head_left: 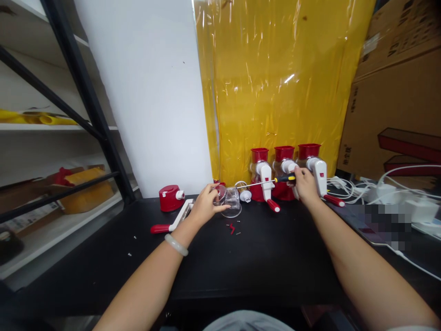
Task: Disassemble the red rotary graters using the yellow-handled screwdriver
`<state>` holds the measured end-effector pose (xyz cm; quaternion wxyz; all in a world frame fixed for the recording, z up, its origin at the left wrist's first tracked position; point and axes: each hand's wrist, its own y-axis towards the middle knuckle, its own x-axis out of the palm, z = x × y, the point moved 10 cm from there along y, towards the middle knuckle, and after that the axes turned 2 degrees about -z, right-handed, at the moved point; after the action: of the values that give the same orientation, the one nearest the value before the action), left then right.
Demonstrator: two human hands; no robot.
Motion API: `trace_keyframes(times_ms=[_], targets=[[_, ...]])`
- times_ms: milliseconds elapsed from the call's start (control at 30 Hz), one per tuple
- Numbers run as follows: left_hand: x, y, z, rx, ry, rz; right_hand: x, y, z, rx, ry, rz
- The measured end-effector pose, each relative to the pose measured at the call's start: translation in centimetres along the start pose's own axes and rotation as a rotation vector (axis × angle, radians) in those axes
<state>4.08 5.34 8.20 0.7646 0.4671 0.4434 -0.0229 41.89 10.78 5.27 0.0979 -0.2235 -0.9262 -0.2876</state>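
My left hand grips a clear plastic housing that rests on the black table. In my right hand is a screwdriver with a black and yellow handle, its long shaft pointing left. The tip reaches the upper right side of the housing; I cannot tell whether it touches a screw. In front of the housing lie a small red piece and several tiny screws. Left of my left hand are a white crank with a red handle and a red base. A drum part with a white end stands behind the shaft.
Assembled red and white hand-crank graters stand along the back. White cables and a flat dark device lie at the right. A cardboard box rises behind them. Shelving is at the left.
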Motion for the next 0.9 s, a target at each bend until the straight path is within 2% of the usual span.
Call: trace_keyframes(times_ms=[133,367,467,633,900], targets=[[-0.1,0.0,0.0,-0.005,-0.005,-0.001,-0.9,0.3,0.4,-0.024,-0.255,0.069],[0.0,0.0,-0.2,-0.019,0.006,-0.005,-1.2,0.2,-0.7,-0.15,-0.342,0.146],[0.1,0.0,-0.5,-0.025,0.011,-0.004,-1.4,0.0,-1.1,-0.176,-0.348,0.167],[-0.2,0.1,-0.7,-0.02,-0.003,0.029,-0.7,0.2,0.2,-0.091,-0.274,0.088],[-0.3,0.0,-0.5,-0.011,-0.01,0.044,-0.6,0.3,0.3,-0.083,-0.234,0.069]])
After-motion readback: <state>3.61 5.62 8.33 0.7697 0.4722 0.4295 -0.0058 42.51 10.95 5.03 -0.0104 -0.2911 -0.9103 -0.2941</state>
